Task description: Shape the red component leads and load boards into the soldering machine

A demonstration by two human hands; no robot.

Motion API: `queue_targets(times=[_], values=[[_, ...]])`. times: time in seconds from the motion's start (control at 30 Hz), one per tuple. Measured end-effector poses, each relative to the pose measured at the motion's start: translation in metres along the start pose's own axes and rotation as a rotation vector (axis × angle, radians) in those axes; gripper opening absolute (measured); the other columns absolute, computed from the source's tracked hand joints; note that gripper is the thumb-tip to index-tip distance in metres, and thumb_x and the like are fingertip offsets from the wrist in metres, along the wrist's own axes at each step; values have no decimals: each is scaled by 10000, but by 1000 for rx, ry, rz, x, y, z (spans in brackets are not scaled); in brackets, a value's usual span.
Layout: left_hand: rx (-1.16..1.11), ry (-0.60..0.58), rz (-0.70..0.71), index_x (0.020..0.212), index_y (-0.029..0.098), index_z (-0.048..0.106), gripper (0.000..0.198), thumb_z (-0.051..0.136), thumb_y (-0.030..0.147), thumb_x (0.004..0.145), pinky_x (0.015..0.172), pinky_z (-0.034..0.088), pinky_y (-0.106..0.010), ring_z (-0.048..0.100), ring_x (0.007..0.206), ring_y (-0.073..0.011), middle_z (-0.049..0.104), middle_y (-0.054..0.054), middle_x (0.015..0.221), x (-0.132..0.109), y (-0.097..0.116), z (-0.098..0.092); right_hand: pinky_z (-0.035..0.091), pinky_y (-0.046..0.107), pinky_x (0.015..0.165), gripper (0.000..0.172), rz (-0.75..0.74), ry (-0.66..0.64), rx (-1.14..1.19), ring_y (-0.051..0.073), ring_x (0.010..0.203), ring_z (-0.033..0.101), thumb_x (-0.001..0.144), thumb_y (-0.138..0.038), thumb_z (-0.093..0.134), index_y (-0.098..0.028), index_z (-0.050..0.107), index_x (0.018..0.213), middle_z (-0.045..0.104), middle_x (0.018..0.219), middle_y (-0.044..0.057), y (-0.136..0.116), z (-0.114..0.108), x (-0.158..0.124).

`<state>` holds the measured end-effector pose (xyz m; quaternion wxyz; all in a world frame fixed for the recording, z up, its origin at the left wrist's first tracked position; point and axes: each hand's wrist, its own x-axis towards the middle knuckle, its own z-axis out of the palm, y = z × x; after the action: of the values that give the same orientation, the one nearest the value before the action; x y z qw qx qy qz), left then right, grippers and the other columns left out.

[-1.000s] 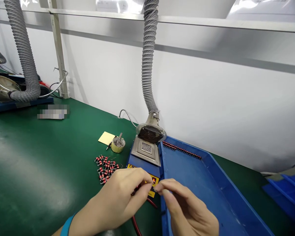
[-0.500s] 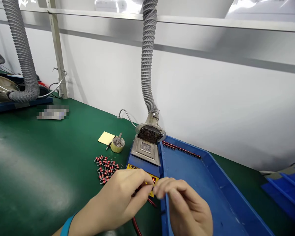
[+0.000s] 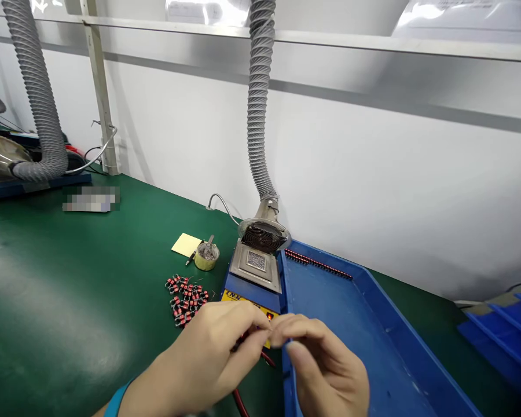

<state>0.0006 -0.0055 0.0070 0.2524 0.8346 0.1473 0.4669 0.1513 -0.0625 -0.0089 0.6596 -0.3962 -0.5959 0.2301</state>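
My left hand [image 3: 212, 353] is closed in a pinch, thumb against forefinger, in front of the blue and yellow solder pot [image 3: 254, 289]. A dark, reddish bit shows under its fingers, too hidden to name. My right hand [image 3: 330, 368] meets it fingertip to fingertip above the near left rim of the blue tray [image 3: 351, 324]. Its fingers are curled and slightly blurred, and whatever they pinch is hidden. Left of the pot lies a heap of small red and black coil components [image 3: 186, 301] with wire leads, partly behind my left hand.
A fume hood [image 3: 264, 229] on a grey hose [image 3: 260, 110] hangs over the pot. Beside it stand a yellow tub [image 3: 206, 258], a pen [image 3: 191, 258] and a yellow notepad [image 3: 186, 244]. Components are lined in a row [image 3: 319, 264] along the tray's far edge. Blue bins [image 3: 503, 330] stand at right.
My right hand has shifted slightly left, and its thumb has moved away from the curled fingers. My left hand keeps its pinch almost unmoved. The view has shifted a little.
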Motion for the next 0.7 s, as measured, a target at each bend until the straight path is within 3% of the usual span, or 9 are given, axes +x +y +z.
queue_targets(times=[0.03,0.1,0.17,0.23,0.33,0.43,0.53,0.6,0.7], values=[[-45,-12,-50,846,189,538,150,463,95,936,599,416,-147,550,625,-77,616,40,730,0,1,-2,538,243,714,96,-72,17,-98,160,774,671,880,-174,624,-236,697,889,707,799,22,0,-1,0],[-74,-31,-86,843,193,537,144,476,93,928,583,407,-138,539,612,-72,596,49,713,1,1,-3,529,247,774,289,-211,31,-255,165,874,671,836,-55,630,-272,696,1015,721,896,10,1,0,-2],[-23,-25,-20,838,178,541,156,449,106,942,581,412,-162,541,607,-88,599,30,707,1,-1,0,513,249,762,276,-279,68,-336,162,852,664,846,-38,591,-256,701,974,717,872,13,2,3,-3],[98,-15,109,830,157,551,206,395,108,956,572,407,-210,527,587,-115,606,0,690,1,-4,4,483,221,646,172,-127,90,-291,130,684,630,895,-124,562,-216,678,807,675,724,10,1,6,-4],[210,-15,212,805,147,552,254,354,103,958,547,376,-248,479,542,-131,581,-8,634,0,-7,8,382,202,442,395,255,-33,126,94,408,472,963,-319,472,-192,535,595,487,438,-31,0,7,-2],[43,-27,55,836,161,548,191,405,113,951,603,399,-203,523,609,-111,606,2,703,-2,-4,5,450,209,497,405,224,-52,272,119,458,549,956,-368,490,-193,589,604,520,436,-16,0,2,2],[-185,-100,-190,834,189,546,136,469,148,938,625,390,-164,520,655,-89,582,34,732,-2,0,-2,530,237,686,72,31,-4,20,164,742,672,872,-259,654,-239,723,867,713,767,32,1,-1,3],[-289,-145,-286,813,193,547,131,489,180,929,618,376,-169,491,650,-90,543,44,709,-1,1,-5,541,261,714,153,-52,-22,-31,180,808,677,853,-188,672,-277,716,969,727,853,30,3,1,3],[-379,-173,-332,804,189,552,123,500,196,914,633,366,-187,472,655,-95,525,45,704,1,1,-6,530,270,712,143,-123,-20,-13,164,780,658,894,-159,611,-272,694,917,700,780,5,3,6,0]])
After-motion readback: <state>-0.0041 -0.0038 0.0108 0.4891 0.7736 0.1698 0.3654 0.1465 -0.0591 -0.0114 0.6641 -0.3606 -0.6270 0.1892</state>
